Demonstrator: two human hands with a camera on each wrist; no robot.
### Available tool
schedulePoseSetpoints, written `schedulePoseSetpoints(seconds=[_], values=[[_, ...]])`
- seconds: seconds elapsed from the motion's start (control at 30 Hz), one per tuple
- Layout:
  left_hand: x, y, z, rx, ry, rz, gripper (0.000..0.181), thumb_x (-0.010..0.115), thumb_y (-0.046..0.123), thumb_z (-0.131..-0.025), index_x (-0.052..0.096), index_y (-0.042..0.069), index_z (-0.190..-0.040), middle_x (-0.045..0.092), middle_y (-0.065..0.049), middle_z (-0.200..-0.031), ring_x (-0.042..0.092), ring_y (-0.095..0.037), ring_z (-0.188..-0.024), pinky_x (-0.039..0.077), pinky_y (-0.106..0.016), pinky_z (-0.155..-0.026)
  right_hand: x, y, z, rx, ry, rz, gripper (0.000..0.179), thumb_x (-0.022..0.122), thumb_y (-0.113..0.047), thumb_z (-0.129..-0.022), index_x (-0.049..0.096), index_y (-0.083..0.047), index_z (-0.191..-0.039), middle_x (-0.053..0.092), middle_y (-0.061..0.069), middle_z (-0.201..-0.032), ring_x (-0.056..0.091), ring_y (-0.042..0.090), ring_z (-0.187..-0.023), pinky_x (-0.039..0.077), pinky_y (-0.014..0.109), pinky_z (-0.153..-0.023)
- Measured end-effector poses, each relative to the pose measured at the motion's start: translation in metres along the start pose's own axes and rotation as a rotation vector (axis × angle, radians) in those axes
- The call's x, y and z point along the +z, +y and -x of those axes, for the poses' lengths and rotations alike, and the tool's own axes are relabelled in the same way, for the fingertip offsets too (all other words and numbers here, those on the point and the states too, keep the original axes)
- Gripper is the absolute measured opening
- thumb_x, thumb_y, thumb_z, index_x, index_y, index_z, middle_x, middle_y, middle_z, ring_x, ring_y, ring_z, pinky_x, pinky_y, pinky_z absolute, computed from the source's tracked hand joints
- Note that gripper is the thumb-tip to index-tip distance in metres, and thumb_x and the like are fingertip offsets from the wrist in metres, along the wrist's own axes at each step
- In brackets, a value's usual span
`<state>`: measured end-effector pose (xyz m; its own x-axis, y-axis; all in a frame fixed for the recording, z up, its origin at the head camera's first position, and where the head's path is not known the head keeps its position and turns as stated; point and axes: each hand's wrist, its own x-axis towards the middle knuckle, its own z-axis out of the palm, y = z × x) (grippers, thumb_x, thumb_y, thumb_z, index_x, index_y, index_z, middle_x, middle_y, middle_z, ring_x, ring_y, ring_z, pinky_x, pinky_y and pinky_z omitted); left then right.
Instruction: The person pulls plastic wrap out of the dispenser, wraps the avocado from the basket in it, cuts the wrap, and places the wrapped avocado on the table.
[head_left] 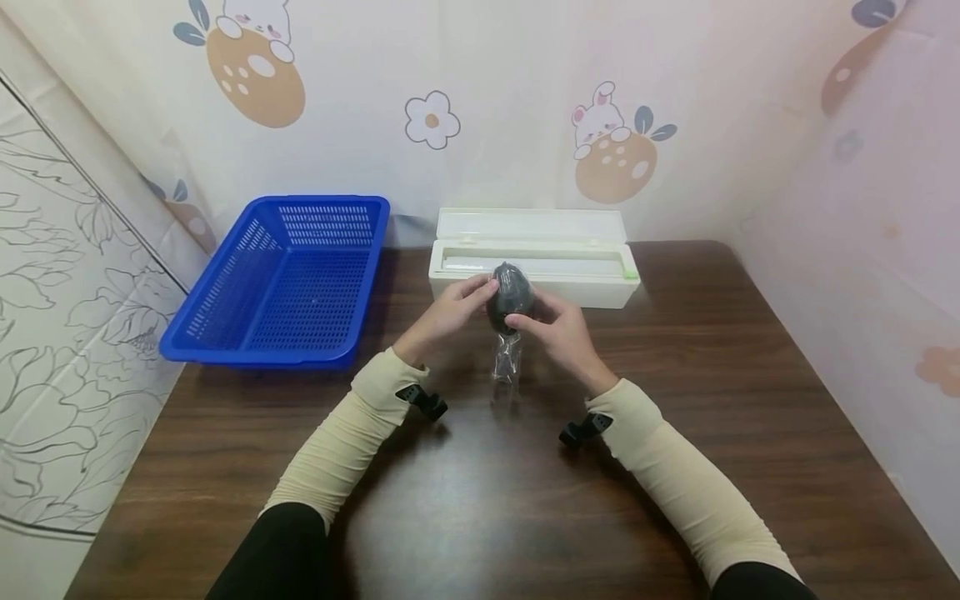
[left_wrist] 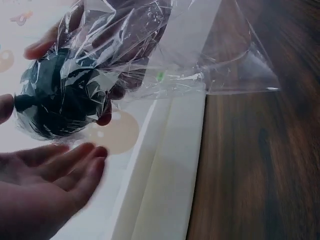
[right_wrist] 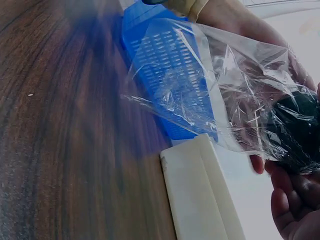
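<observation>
A dark green oval fruit with a small nub on top, avocado-like, is wrapped in clear plastic film. My right hand grips it, thumb on the near face and fingers behind. Beside it, my left hand touches the upper left side with its thumb; the left wrist view shows the other fingers of that left hand loosely extended, apart from the fruit. A loose tail of clear film hangs below. Through the right wrist view, the film spreads out wide and crinkled.
Behind the hands stands a white film dispenser box with its lid raised. A blue perforated basket sits at the table's left back. The brown wooden table extends to both sides, with a patterned curtain behind.
</observation>
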<state>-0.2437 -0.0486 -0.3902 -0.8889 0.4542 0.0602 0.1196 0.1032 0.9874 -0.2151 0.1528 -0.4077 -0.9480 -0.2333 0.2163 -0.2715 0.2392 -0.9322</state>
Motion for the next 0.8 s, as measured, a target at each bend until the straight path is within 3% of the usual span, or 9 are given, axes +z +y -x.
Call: schedulePoseSetpoints(seconds=[0.13, 0.2, 0.33, 0.5, 0.63, 0.8], values=[[-0.0023, 0.0033, -0.0003, 0.007, 0.032, -0.032, 0.045, 0.051, 0.026, -0.101, 0.049, 0.007, -0.142, 0.055, -0.016, -0.14, 0.053, -0.029, -0.129, 0.04, -0.041, -0.111, -0.0003, 0.0001, 0.0012, -0.022, -0.041, -0.009, 0.053, 0.077, -0.016, -0.084, 0.059, -0.003, -0.132, 0.067, 0.021, -0.119, 0.066, 0.009, -0.096, 0.054, 0.02, -0.083], [-0.0037, 0.0046, -0.0005, 0.007, 0.016, -0.05, 0.043, 0.054, 0.025, -0.1, 0.053, 0.006, -0.139, 0.059, -0.015, -0.135, 0.055, -0.027, -0.127, 0.041, -0.04, -0.11, -0.0005, 0.0003, 0.0022, -0.033, -0.055, -0.008, 0.052, 0.077, -0.014, -0.084, 0.06, -0.003, -0.131, 0.067, 0.021, -0.119, 0.066, 0.008, -0.095, 0.054, 0.02, -0.082], [-0.0057, 0.0041, -0.001, 0.036, -0.035, -0.058, 0.037, 0.054, 0.022, -0.099, 0.06, 0.001, -0.129, 0.066, -0.018, -0.12, 0.063, -0.02, -0.109, 0.047, -0.035, -0.101, -0.0002, -0.002, 0.0048, -0.034, -0.065, 0.008, 0.051, 0.077, -0.012, -0.083, 0.061, -0.002, -0.13, 0.068, 0.021, -0.117, 0.066, 0.009, -0.093, 0.054, 0.02, -0.08], [-0.0056, 0.004, 0.0002, 0.068, -0.051, -0.061, 0.033, 0.052, 0.02, -0.099, 0.062, -0.002, -0.122, 0.068, -0.019, -0.108, 0.065, -0.014, -0.092, 0.052, -0.03, -0.089, 0.0019, -0.0024, 0.0066, -0.028, -0.076, 0.028, 0.052, 0.078, -0.014, -0.083, 0.06, -0.002, -0.13, 0.069, 0.021, -0.116, 0.066, 0.01, -0.094, 0.054, 0.02, -0.08], [-0.0032, 0.0029, 0.0007, 0.05, -0.001, -0.059, 0.034, 0.054, 0.024, -0.099, 0.063, 0.002, -0.123, 0.069, -0.016, -0.11, 0.065, -0.016, -0.095, 0.053, -0.033, -0.09, 0.0029, -0.0009, 0.0048, -0.055, -0.056, -0.009, 0.049, 0.077, -0.012, -0.083, 0.062, -0.001, -0.128, 0.069, 0.022, -0.115, 0.067, 0.008, -0.093, 0.054, 0.02, -0.081], [-0.0003, -0.0008, 0.0007, 0.028, 0.092, -0.155, 0.036, 0.055, 0.033, -0.099, 0.07, 0.003, -0.112, 0.072, -0.014, -0.104, 0.064, -0.018, -0.094, 0.05, -0.031, -0.085, 0.0019, 0.0011, 0.0028, -0.061, -0.004, -0.037, 0.053, 0.078, -0.012, -0.082, 0.06, -0.001, -0.131, 0.068, 0.023, -0.117, 0.065, 0.005, -0.093, 0.053, 0.018, -0.08]])
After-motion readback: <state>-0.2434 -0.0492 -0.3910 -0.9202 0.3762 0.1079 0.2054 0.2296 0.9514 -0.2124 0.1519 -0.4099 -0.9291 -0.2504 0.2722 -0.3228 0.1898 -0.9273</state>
